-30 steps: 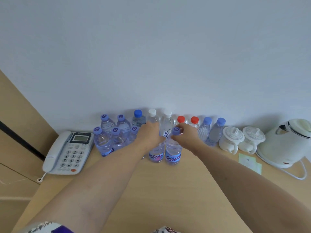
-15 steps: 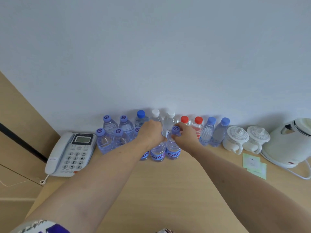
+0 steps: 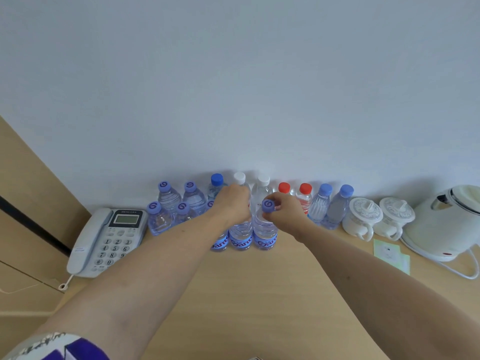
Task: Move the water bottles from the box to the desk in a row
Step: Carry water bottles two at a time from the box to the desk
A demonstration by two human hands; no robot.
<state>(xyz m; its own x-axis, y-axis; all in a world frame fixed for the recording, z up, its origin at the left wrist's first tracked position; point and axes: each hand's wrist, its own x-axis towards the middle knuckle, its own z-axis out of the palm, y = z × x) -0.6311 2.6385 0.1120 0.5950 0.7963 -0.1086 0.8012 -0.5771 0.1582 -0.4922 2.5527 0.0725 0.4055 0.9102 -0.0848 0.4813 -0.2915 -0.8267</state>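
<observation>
Both hands are at the front row of bottles on the worktop, so the step in hand looks like setting down and lining up two more bottles. The right hand has its grip pinched round the neck of the right-hand front bottle, just under that bottle's purple cap. This bottle stands upright on the wood. The left hand covers the top of the middle front bottle; its fingers curl down over the cap, which is hidden, so the grip appears to be grasping that bottle at the top. A third labelled bottle stands touching it on the left, partly behind the left forearm.

Behind these, a far row of bottles runs along the wall: purple-capped ones at the left, then a blue cap, two white caps, two red caps and two pale blue caps. A telephone lies at the far left, two white lidded cups and a kettle at the right. The box is not in view.

Next, I judge, both grips need to let go cleanly without tipping the tight-packed bottles, then the hands return to the box for more, if any remain.
</observation>
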